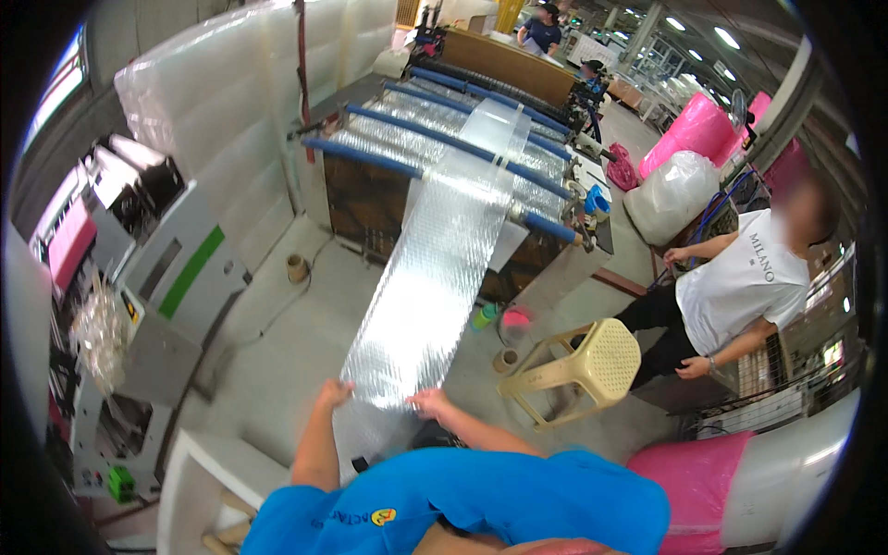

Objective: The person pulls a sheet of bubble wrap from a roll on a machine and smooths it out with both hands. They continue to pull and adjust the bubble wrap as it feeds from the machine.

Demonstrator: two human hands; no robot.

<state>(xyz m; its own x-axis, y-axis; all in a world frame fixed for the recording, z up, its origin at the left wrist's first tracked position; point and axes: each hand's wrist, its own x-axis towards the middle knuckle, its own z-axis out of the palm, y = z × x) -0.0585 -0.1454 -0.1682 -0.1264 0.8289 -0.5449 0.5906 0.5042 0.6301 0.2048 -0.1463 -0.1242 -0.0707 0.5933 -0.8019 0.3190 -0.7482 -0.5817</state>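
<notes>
Silver sheet [421, 296] above grey workshop floor [254, 375]

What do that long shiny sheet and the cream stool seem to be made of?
The sheet looks like thin, glossy plastic film, perhaps bubble wrap: it throws bright glare and shows a fine repeating texture; whether it is metallised is unclear. The stool seems moulded plastic, cream with a soft sheen, perforated on top.

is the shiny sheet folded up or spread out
Spread out: the sheet stretches long and wide from the blue rollers to the left hand and right hand.
</notes>
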